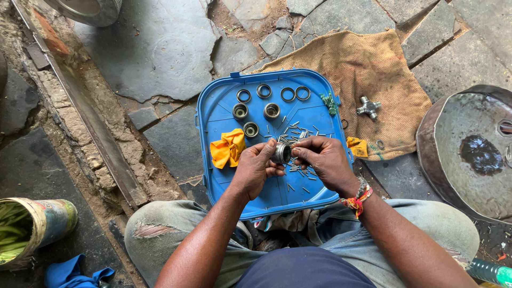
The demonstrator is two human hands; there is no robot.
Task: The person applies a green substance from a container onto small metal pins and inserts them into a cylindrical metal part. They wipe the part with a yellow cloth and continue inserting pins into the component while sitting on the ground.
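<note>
My left hand point(255, 166) grips a small round metal bearing cup point(281, 153) over a blue plastic lid point(213, 112) that lies like a tray on my knees. My right hand point(322, 160) pinches at the cup's open mouth with its fingertips; whether a thin needle roller is between them I cannot tell. Loose needle rollers point(298, 130) lie scattered on the lid under my hands. Three more bearing cups point(250, 129) and several metal rings point(264, 90) sit at the lid's far side. A yellow rag point(228, 148) lies left of my hands.
A metal cross-shaped joint point(368, 108) rests on a burlap sack point(368, 69) beyond the lid. A dark metal pan point(469, 154) stands at the right. A tin can point(32, 229) sits at lower left on the stone floor, with a blue cloth point(69, 272) near it.
</note>
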